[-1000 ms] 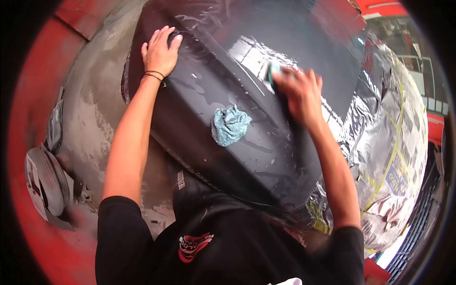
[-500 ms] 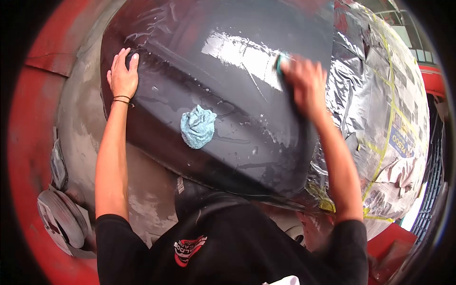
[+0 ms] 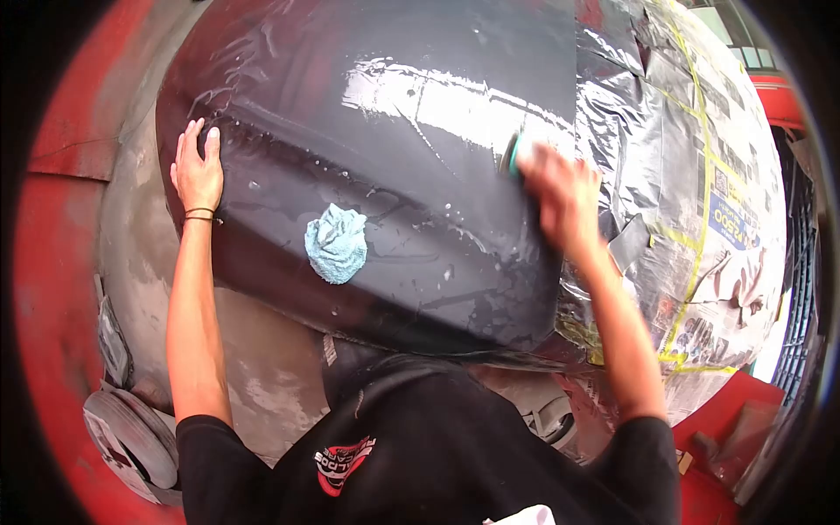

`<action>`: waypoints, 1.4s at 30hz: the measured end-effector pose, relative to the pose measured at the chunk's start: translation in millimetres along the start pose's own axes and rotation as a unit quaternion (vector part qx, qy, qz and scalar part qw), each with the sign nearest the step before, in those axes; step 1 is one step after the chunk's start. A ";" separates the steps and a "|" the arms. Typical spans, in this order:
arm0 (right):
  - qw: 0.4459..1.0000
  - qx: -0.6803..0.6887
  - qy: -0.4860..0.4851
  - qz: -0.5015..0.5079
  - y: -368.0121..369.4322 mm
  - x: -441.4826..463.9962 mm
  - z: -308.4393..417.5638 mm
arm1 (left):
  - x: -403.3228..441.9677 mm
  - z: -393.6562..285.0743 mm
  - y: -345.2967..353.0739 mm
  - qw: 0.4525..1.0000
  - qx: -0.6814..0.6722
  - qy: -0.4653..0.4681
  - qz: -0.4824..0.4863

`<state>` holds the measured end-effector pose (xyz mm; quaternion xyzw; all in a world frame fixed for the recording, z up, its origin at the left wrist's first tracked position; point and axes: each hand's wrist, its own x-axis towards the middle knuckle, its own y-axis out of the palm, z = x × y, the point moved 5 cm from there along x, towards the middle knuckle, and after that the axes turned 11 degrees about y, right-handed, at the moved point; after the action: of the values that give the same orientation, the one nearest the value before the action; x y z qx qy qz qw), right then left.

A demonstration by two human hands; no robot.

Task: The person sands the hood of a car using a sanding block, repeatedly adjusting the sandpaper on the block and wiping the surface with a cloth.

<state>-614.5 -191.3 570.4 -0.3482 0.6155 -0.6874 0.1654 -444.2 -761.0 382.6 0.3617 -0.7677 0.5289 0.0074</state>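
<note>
A dark grey car hood (image 3: 289, 166), wet with streaks and drops, spreads out in front of me. My left hand (image 3: 199, 175) rests on its left edge with the fingers stretched out and the thumb apart. On the right part of the hood, my right hand (image 3: 567, 197) is closed around a teal-edged sanding pad (image 3: 514, 154) held against the surface. Motion smears the fingers, and they hide most of the pad. A crumpled light blue cloth (image 3: 337, 247) lies on the hood between my two arms, touched by neither hand.
Silvery plastic film (image 3: 621, 131) and newspaper (image 3: 731, 262) with yellow masking tape cover the car to the right of the hood. Round grey wheel-like pieces (image 3: 131, 437) lie on the floor at lower left. A red surface (image 3: 66, 262) runs along the left side.
My right hand has moved with the pad slightly down over the hood. The view has shifted, so the hood and cloth appear further left. My left hand stays on the hood's edge.
</note>
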 end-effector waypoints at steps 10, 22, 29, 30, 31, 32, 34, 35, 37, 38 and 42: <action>0.999 -0.016 0.028 -0.034 11.9 16.6 -30.9 | 0.0 -0.8 -0.7 0.999 -0.034 0.003 0.013; 0.994 0.005 0.066 -0.081 66.7 168.6 -21.5 | -4.2 -11.1 -9.3 0.999 0.012 0.026 0.015; 0.995 0.082 -0.049 0.024 44.9 113.3 83.0 | 101.8 -6.8 -7.3 0.996 0.009 0.091 -0.021; 0.999 0.024 -0.038 -0.007 59.9 155.0 71.4 | 121.7 -6.2 0.2 0.996 -0.008 0.089 -0.024; 0.998 0.052 -0.025 -0.037 72.1 198.2 62.6 | 139.4 -6.8 8.6 0.995 -0.027 0.089 -0.025; 0.998 0.042 0.010 -0.055 81.7 237.6 59.1 | 154.3 -9.4 13.9 0.995 -0.036 0.088 -0.025; 0.994 0.018 0.074 -0.080 108.8 294.9 42.6 | 174.7 -4.2 29.4 0.995 -0.039 0.092 -0.016; 0.992 0.026 0.076 -0.093 111.2 293.2 46.2 | 182.8 -0.3 37.1 0.995 -0.037 0.090 0.000; 0.990 0.034 0.080 -0.113 102.7 270.2 60.2 | 187.4 14.1 54.3 0.996 -0.031 0.088 0.010; 0.994 0.029 0.059 -0.092 92.3 246.2 77.7 | 197.8 20.1 59.8 0.996 -0.028 0.086 0.007; 0.997 0.073 0.004 -0.015 66.4 185.3 122.7 | 193.2 18.4 69.7 0.998 0.001 0.037 0.043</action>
<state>-674.3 -415.0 557.5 -0.3413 0.5589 -0.7346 0.1775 -619.3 -869.4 394.4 0.3085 -0.7811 0.5427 0.0122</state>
